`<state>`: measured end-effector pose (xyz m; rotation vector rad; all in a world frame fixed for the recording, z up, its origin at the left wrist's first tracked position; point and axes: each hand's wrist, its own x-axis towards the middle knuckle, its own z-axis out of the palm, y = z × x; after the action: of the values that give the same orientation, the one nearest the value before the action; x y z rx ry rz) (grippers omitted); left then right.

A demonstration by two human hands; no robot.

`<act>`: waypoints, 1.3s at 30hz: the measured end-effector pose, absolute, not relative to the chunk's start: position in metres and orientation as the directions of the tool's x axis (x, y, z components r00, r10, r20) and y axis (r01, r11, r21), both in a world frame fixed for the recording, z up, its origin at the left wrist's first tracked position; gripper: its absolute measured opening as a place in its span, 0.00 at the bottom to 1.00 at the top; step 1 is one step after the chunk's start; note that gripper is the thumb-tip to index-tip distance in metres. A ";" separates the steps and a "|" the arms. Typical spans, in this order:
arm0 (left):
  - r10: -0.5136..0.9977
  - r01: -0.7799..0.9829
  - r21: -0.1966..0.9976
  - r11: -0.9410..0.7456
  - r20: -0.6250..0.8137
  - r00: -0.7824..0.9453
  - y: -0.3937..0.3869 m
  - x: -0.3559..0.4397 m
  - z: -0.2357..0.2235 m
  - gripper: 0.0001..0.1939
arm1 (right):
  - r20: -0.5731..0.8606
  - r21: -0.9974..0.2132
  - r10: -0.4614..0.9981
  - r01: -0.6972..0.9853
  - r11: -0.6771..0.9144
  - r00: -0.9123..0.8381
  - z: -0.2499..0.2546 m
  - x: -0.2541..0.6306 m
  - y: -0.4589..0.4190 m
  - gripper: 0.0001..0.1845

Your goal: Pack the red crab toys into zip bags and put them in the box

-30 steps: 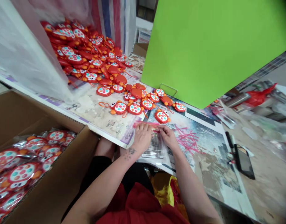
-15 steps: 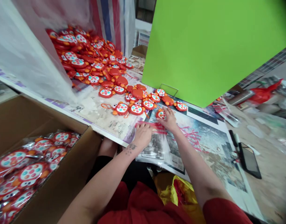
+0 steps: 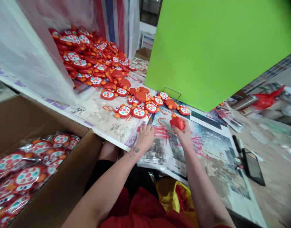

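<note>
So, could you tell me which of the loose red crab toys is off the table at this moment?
The one in the right hand: that crab toy is held up, red back showing. The other loose toys lie on the table.

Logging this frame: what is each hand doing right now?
Left hand: open, flat on the bags.
Right hand: closed on a red toy.

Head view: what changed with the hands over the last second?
The right hand left the clear bags, reached forward to the nearest loose crab toy, closed on it and has drawn it back, red underside up. The left hand stayed pressed on the bags' pink edge. The toy pile and the carton are unchanged.
</note>
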<state>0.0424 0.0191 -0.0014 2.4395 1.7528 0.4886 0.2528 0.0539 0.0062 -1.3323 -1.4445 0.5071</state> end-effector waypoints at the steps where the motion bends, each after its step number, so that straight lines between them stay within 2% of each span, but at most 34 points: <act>1: 0.940 0.904 0.277 -0.327 0.192 0.282 0.019 0.042 0.000 0.12 | 0.381 -0.882 0.891 0.386 0.270 0.247 0.006 0.251 0.048 0.28; 4: 0.953 0.904 0.304 -0.302 0.132 0.274 0.021 0.042 0.006 0.12 | 0.298 -0.953 0.883 0.168 0.252 0.362 0.003 0.242 0.038 0.29; 6: 0.957 0.905 0.309 -0.291 0.089 0.277 0.025 0.044 0.010 0.12 | 0.244 -0.968 0.898 0.044 0.246 0.367 -0.001 0.237 0.036 0.30; 8: 0.962 0.911 0.310 -0.273 0.061 0.267 0.028 0.046 0.013 0.13 | 0.218 -0.972 0.912 -0.009 0.236 0.349 -0.005 0.237 0.036 0.30; 11: 0.960 0.914 0.294 -0.280 0.108 0.260 0.029 0.048 0.009 0.13 | 0.233 -0.970 0.918 0.008 0.243 0.320 -0.009 0.243 0.037 0.30; 14: 0.908 0.871 0.285 -0.401 0.252 0.336 0.027 0.047 -0.001 0.11 | 0.247 -0.967 0.919 0.022 0.253 0.307 -0.009 0.250 0.036 0.30; 16: 0.879 0.832 0.323 -0.452 0.318 0.354 0.026 0.045 -0.007 0.10 | 0.257 -0.965 0.917 0.030 0.261 0.304 -0.007 0.253 0.034 0.31; 18: 0.892 0.805 0.411 -0.429 0.334 0.304 0.026 0.043 -0.010 0.11 | 0.263 -0.964 0.925 0.040 0.262 0.275 -0.003 0.255 0.030 0.30; 21: 0.913 0.773 0.502 -0.388 0.323 0.248 0.027 0.041 -0.009 0.23 | 0.219 -0.976 0.965 0.022 0.219 0.144 0.004 0.254 0.023 0.29; 23: 0.898 0.772 0.468 -0.429 0.313 0.309 0.026 0.040 -0.006 0.23 | 0.194 -0.980 0.976 -0.028 0.197 0.095 0.008 0.252 0.020 0.29; 26: 0.837 0.761 0.355 -0.544 0.290 0.463 0.022 0.040 -0.002 0.17 | 0.218 -0.969 0.963 -0.085 0.234 0.158 0.008 0.246 0.021 0.31; 30: 0.760 0.703 0.293 -0.648 0.302 0.575 0.018 0.040 0.002 0.25 | 0.237 -0.968 0.962 -0.048 0.245 0.137 0.001 0.240 0.027 0.34; 32: 0.744 0.683 0.297 -0.667 0.310 0.592 0.017 0.039 0.002 0.27 | 0.225 -0.974 0.971 0.002 0.226 0.081 -0.001 0.238 0.029 0.36; 34: 0.749 0.683 0.309 -0.661 0.313 0.584 0.017 0.039 0.002 0.24 | 0.229 -0.972 0.972 0.070 0.224 0.062 -0.001 0.236 0.029 0.37; 36: 0.773 0.704 0.322 -0.633 0.312 0.553 0.019 0.040 0.001 0.18 | 0.256 -0.962 0.962 0.121 0.244 0.092 0.000 0.234 0.029 0.36; 39: 0.796 0.731 0.319 -0.603 0.308 0.521 0.020 0.041 -0.001 0.15 | 0.312 -0.946 0.933 0.147 0.288 0.181 -0.001 0.234 0.032 0.33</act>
<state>0.0412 0.0200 -0.0010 2.6068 1.3178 0.6454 0.2336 0.0319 -0.0010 -1.1515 -1.2718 0.7776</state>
